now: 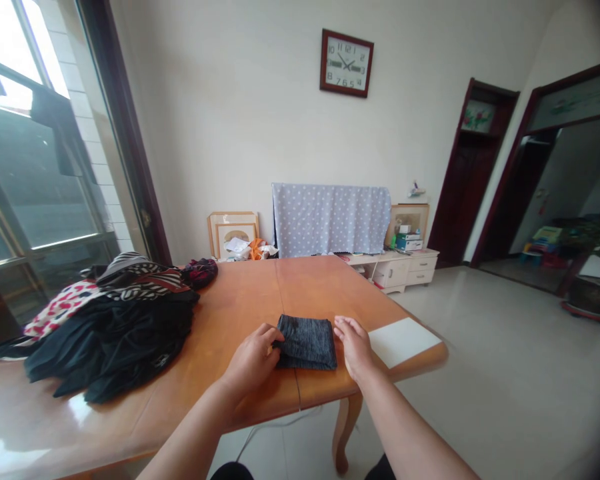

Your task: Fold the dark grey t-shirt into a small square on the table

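Observation:
A dark grey, heather-patterned piece of clothing (307, 342) lies folded into a small rectangle near the table's front edge. My left hand (254, 357) is at its left side, with bent fingers and thumb closed on that edge. Just off the right edge, my right hand (356, 348) is held on its side, fingers extended and slightly curved, with nothing visible in it. Whether its fingertips touch the cloth is hard to see. The kind of garment does not show in its folded state.
On the wooden table (240, 300), a heap of clothes (125, 333) lies at the left. A white sheet (405, 341) rests at the right corner. Behind stand a low white cabinet (407, 272) and something draped with a dotted cloth (330, 217).

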